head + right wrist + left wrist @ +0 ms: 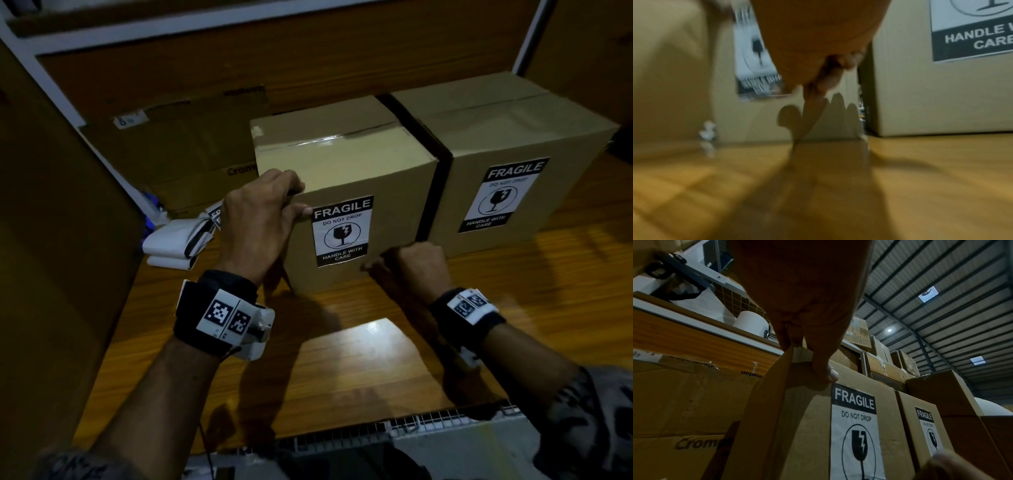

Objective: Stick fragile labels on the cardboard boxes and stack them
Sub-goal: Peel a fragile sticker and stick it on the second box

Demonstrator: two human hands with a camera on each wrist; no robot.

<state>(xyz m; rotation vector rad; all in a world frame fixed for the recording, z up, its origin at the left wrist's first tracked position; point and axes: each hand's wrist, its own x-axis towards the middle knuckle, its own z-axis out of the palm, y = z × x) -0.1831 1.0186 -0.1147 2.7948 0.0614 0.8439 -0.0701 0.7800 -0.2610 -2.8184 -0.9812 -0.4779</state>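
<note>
Cardboard boxes stood side by side on the wooden table [342,359], each front already labelled. Left hand [260,222] gripped the near box [342,164] at its upper left corner, fingers curled over the top, thumb beside the fragile label [342,231]. Right hand [418,267], blurred, hovered by the lower right edge, fingers apparently curled on nothing. A level two-handed lift onto the right box [513,137] would suit. Both boxes were taped shut, contents unseen.

A black wristband [215,308] at lower left of the head view carries a white block with two square black-and-white markers and a thin dark cable; a matching marked wristband [469,310] sits at right; patterned grey sleeves [596,421] show at the lower corners
</note>
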